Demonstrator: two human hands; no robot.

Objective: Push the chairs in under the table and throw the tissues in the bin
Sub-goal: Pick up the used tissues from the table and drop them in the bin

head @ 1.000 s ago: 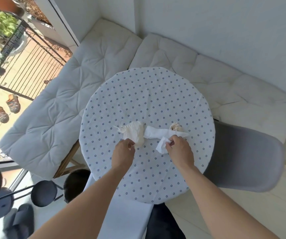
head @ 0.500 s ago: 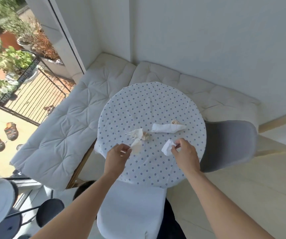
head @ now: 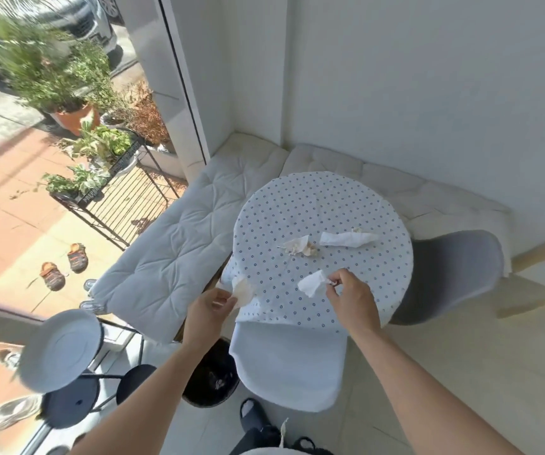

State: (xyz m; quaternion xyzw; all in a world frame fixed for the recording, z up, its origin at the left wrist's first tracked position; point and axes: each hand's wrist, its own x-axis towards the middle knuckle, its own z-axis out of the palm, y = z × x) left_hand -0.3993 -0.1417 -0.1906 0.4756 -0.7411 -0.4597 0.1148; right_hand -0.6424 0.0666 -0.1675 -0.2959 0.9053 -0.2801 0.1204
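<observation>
My left hand (head: 210, 311) pinches a crumpled cream tissue (head: 242, 289) at the near left edge of the round dotted table (head: 317, 205). My right hand (head: 351, 298) pinches a white tissue (head: 313, 285) just above the table's near side. Two more tissues lie on the table: a crumpled one (head: 299, 247) in the middle and a rolled white one (head: 346, 239) to its right. A black bin (head: 213, 377) stands on the floor below my left forearm. The white chair (head: 289, 362) and the grey chair (head: 451, 274) are tucked against the table.
White cushioned benches (head: 166, 244) wrap the corner behind and left of the table. Black stools (head: 71, 402) and a white round seat (head: 63, 348) stand at the lower left by the glass. Outside are plants, a railing and sandals. My feet show at the bottom.
Both hands have lifted a tissue each off the table and drawn back toward me. The left hand moved out to the table's left edge. The view has pulled back and up.
</observation>
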